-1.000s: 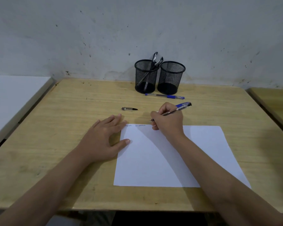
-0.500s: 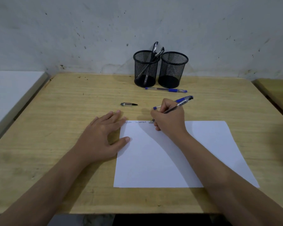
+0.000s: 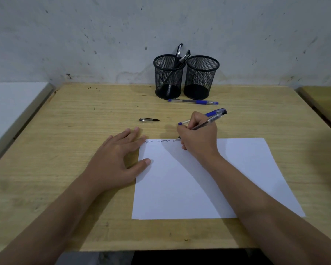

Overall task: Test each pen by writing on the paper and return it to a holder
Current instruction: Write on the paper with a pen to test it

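Pen (image 3: 208,122) with clear barrel in the right hand (image 3: 198,139), fingers clamped round it in a writing grip, tip down at the top edge of the paper (image 3: 189,184). A second pen, blue-capped (image 3: 213,112), sticks out behind the same hand; cannot tell whether it is held or lying on the desk. Short line of handwriting (image 3: 159,141) runs along the sheet's top edge, ending just left of the pen tip. Paper lies flat on the wooden desk (image 3: 65,131), slightly skewed, right forearm resting across it.

Left hand (image 3: 120,159) is flat and spread, palm down on the desk, fingertips and thumb (image 3: 146,161) overlapping the paper's left edge, gripping nothing.

Loose pen cap (image 3: 148,120), clear with a black tip, lies on the desk beyond the left hand, well apart from the paper. Another blue pen (image 3: 193,101) lies flat just in front of the holders.

Two black mesh holders stand side by side at the back of the desk against the wall: left holder (image 3: 168,77) has a few pens (image 3: 181,54) leaning right, right holder (image 3: 202,77) looks to have none inside.
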